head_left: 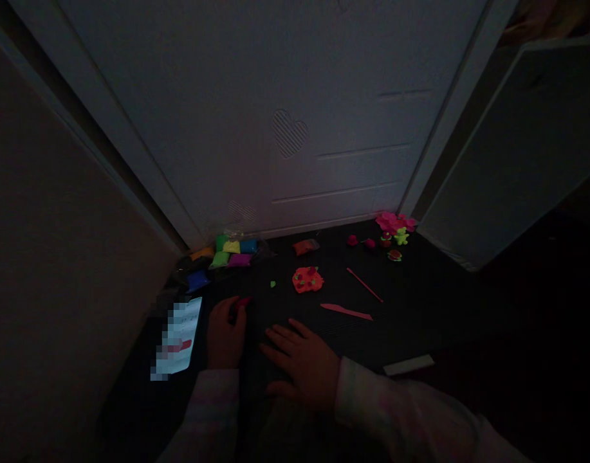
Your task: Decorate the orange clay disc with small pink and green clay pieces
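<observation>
With the orange piece (pixel 307 280) on the dark table (pixel 270 254) taken as the clock's centre, a bright panel (pixel 186 341), partly masked by pixels, is seen at eight o'clock. A blue packet (pixel 197 280) is found at nine, near the table's edge. At eight, nearer than the panel, the left hand (pixel 226 331) is set down with its fingers curled beside the red lump (pixel 243 301); whether the lump is gripped or merely touched cannot be told. Coloured packets (pixel 239 260) are heaped at ten, against the white door (pixel 237 154). A green bit (pixel 273 283) is placed at nine. The right hand (pixel 304 360) is held open at six, fingers spread, palm turned down. An orange packet (pixel 303 247) is laid at twelve. A pink knife (pixel 347 312) is seen at four and a pink stick (pixel 365 285) at three. Toward two, small red pieces (pixel 370 244), pink flowers (pixel 395 221) and a yellow bear (pixel 401 236) are grouped. A white strip (pixel 409 364) is seen farther out, between four and five.
</observation>
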Demonstrator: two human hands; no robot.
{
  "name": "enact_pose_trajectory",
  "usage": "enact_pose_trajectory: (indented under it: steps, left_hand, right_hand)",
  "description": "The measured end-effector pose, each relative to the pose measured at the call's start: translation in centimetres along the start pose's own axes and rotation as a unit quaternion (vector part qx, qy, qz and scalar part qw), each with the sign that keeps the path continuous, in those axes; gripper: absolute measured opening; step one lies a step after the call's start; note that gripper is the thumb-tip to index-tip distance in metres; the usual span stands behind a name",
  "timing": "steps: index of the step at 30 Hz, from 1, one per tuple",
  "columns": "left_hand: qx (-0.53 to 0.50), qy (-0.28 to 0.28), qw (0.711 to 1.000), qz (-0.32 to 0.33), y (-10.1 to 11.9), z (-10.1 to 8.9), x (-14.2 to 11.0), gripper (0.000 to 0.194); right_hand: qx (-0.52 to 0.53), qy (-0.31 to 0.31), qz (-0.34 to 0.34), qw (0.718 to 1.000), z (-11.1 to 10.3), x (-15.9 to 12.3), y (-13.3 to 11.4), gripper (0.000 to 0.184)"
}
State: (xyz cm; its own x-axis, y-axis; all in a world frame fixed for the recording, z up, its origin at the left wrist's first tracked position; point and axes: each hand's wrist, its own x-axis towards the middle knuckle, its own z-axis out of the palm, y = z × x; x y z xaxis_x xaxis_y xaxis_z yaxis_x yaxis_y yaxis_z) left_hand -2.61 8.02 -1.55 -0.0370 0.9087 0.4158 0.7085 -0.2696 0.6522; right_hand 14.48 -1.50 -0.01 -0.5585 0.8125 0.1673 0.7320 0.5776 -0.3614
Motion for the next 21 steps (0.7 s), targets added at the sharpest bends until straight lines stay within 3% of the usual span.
enact_pose_trajectory:
  steps: [4,7,11,14,17,21]
  left_hand:
    - [0.006,0.007,1.000,-0.002,0.0,-0.1,0.0,0.030]
    - [0.002,0.007,1.000,-0.004,0.2,-0.1,0.0,0.029]
    - [0.000,0.008,1.000,-0.006,0.4,0.0,0.0,0.028]
    - [0.004,0.012,1.000,-0.002,0.5,0.0,0.0,0.028]
    - [0.009,0.015,1.000,-0.001,0.5,-0.1,-0.2,0.027]
    - [0.010,0.016,1.000,-0.005,0.6,-0.2,-0.3,0.029]
  right_hand:
    - [-0.012,0.006,0.038,0.999,-0.3,1.5,1.0,0.061]
    - [-0.021,0.001,0.069,0.997,-1.0,0.6,2.1,0.062]
    - [-0.010,-0.001,0.047,0.999,-0.8,-0.7,1.5,0.062]
    - [0.006,0.003,0.028,1.000,-0.1,0.3,0.6,0.062]
    - [0.025,0.041,0.058,0.997,-0.3,1.5,0.8,0.061]
    - [0.090,0.147,0.117,0.978,-3.0,0.4,2.9,0.052]
